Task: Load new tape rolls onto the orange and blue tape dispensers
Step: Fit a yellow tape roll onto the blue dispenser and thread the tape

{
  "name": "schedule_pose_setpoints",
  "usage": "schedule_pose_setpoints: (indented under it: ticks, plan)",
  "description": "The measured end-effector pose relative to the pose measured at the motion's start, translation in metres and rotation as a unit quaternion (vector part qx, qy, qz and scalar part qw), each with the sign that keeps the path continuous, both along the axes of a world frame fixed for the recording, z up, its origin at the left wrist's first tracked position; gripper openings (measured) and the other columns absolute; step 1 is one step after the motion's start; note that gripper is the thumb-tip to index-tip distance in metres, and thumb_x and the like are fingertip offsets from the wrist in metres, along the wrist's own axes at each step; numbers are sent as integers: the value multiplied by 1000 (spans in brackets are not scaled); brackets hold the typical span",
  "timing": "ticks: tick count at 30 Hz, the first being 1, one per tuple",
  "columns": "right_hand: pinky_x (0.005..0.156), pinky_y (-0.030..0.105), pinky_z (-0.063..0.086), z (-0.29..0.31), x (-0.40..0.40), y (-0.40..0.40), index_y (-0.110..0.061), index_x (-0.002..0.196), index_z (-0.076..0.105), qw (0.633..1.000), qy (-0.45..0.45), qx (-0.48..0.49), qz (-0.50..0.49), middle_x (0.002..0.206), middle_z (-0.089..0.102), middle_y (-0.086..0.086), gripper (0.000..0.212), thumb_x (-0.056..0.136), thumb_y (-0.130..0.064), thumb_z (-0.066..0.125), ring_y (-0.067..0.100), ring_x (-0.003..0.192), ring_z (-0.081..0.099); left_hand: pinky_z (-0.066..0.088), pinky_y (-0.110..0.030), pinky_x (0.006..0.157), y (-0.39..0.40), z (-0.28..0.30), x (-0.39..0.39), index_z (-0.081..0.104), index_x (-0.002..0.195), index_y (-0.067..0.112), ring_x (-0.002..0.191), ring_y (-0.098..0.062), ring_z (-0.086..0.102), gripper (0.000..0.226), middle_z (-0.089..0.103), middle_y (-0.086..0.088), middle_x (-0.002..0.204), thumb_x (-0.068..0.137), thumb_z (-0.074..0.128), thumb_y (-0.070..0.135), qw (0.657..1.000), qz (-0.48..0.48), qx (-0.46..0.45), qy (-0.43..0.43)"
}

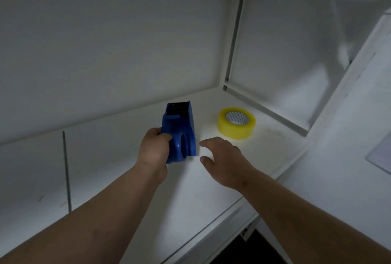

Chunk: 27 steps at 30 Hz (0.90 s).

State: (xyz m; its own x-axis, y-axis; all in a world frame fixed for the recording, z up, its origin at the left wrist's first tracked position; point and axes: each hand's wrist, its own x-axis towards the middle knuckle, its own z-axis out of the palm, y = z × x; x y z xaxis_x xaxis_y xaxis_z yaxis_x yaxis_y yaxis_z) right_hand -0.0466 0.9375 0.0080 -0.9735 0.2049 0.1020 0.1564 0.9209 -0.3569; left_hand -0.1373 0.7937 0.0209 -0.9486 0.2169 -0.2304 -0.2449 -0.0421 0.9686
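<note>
Stretching across the lower half of the view, the pale white table (pixel 118 170) runs into a corner of white partition panels and carries everything in play. Next in size, the blue plastic tape dispenser (pixel 182 130) is tilted over the middle of the table, its long axis running away from the person, with the serrated cutter end at the far side and the round empty hub near the wrist; no roll sits on that hub, so loading is, by my reading, not yet begun. The left hand (pixel 154 147) has its grip wrapped round the dispenser's near left side, fingers curled over the edge. The right hand (pixel 222 157) hovers just beside the dispenser's right face, its grip spread and relaxed, palm down, holding nothing. Smallest, the yellowish transparent roll of packing tape (pixel 236 123) lies flat on the table, core opening upward, beyond and to the right of the right hand and well apart from the left. That hand is clearly the nearer one, so the coming move most likely belongs to it: a reach forward and rightward to the roll. No orange dispenser is in view.
</note>
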Motion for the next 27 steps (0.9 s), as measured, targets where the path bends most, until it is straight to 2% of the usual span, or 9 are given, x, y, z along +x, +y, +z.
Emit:
schedule_pose_setpoints:
  ticks: [4, 12, 17, 22, 27]
  plan:
    - [107, 37, 30, -6, -14, 48, -25, 140, 40, 999, -29, 37, 9, 142, 45, -1, 47, 94, -34, 48, 20, 130, 41, 52, -53, 86, 32, 1, -6, 57, 90, 14, 95, -39, 64, 20, 68, -14, 98, 92, 42, 1, 1000, 20, -5, -6]
    - [105, 35, 28, -8, -43, 144, -29, 139, 40, 992, -27, 119, -15, 144, 42, -2, 51, 90, -37, 51, 19, 136, 36, 45, -46, 77, 80, 3, -8, 57, 86, 13, 88, -35, 61, 24, 65, -12, 90, 92, 40, -3, 997, 81, 5, -15]
    - [106, 36, 29, -10, -61, 166, -25, 137, 41, 988, -33, 152, -18, 142, 43, 0, 52, 87, -36, 53, 20, 133, 40, 43, -46, 76, 84, 3, -7, 55, 88, 14, 85, -35, 61, 23, 65, -12, 92, 93, 40, -2, 992, 121, 5, -29]
    - [114, 46, 18, -15, -74, 170, -21, 142, 30, 976, -130, 173, -20, 146, 38, 2, 60, 86, -29, 49, 20, 139, 30, 41, -45, 73, 80, 7, -13, 55, 88, 15, 79, -31, 61, 23, 64, -12, 91, 93, 40, -3, 991, 129, -8, -29]
    - [115, 49, 16, -14, -71, 173, -21, 138, 36, 965, -139, 221, -14, 141, 42, 2, 54, 85, -23, 47, 20, 136, 33, 40, -43, 73, 80, 7, -15, 56, 93, 12, 76, -30, 60, 22, 65, -11, 89, 94, 40, -2, 992, 125, -15, -27]
